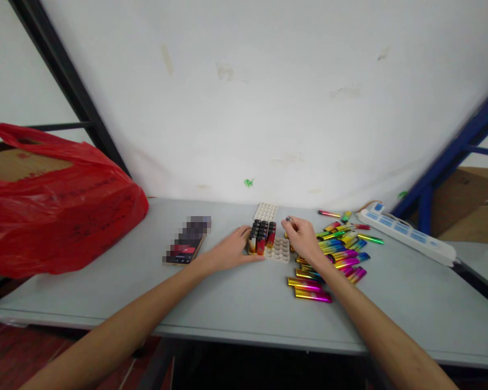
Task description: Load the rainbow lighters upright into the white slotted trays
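A pale moulded tray [282, 251] with round sockets lies mid-table. Black-topped lighters [261, 237] stand upright in its left part, while sockets on its right show bare. My left hand [232, 250] curves around the tray's left side, thumb along the front edge and fingers behind, gripping it. Just right of the tray, my right hand [302, 237] pinches a lighter [289, 219]; only its metal top shows above the fingers. Under and beside my right forearm lies a loose pile of shiny lighters [341, 252] in yellow, magenta, blue and green.
Behind the standing lighters is another pale socketed piece [265, 211]. A phone [188, 241], partly blurred out, lies to the left. A red plastic bag [65, 206] fills the table's left end. At right runs a white power strip [406, 235], near a blue metal frame [443, 157].
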A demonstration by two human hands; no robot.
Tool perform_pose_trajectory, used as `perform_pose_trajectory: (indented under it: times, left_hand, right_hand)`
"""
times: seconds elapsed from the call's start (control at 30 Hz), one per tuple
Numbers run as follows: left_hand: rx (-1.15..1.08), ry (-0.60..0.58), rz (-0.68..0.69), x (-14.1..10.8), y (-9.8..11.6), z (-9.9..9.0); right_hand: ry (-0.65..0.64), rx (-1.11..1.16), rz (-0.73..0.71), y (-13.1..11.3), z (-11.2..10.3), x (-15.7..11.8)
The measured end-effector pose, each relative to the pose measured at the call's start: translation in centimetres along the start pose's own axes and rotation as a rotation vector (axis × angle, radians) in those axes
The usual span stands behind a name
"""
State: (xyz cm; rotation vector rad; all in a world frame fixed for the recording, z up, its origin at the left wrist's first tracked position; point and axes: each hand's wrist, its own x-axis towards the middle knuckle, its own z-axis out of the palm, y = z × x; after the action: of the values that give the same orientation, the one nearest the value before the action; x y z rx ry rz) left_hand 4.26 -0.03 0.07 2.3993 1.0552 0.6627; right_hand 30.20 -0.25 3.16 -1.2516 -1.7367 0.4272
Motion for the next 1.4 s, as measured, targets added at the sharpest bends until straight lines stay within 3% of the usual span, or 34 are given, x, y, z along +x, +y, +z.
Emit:
perform_pose_trajectory:
  times: [0.13,0.33,0.53,0.77,1.2,1.4]
  left_hand:
    - [0.010,-0.006,0.002,0.0,0.2,-0.1]
    - [0.006,-0.013,0.002,0.0,0.4,-0.1]
    - [-0.017,0.012,0.013,0.0,0.1,0.0]
    - [-0.009,0.010,0.013,0.0,-0.1,0.2]
    - [0.004,-0.014,0.010,0.0,0.1,0.0]
    - [-0.005,-0.008,-0.001,0.0,0.0,0.1]
  right_hand:
    - [-0.041,-0.014,-0.034,-0.8,-0.8,-0.1]
    - [-0.241,-0.011,-0.114,-2.2,-2.8,-0.3]
    - [-0.276,-0.091,-0.346,-2.7,-3.4,-0.1]
    - [-0.506,-0.048,-0.260,-1.5,-2.8,-0.3]
    - [-0.545,-0.159,-0.308,-1.3,-2.8,-0.3]
    - [-0.405,-0.442,-0.314,-1.5,-2.5,-0.5]
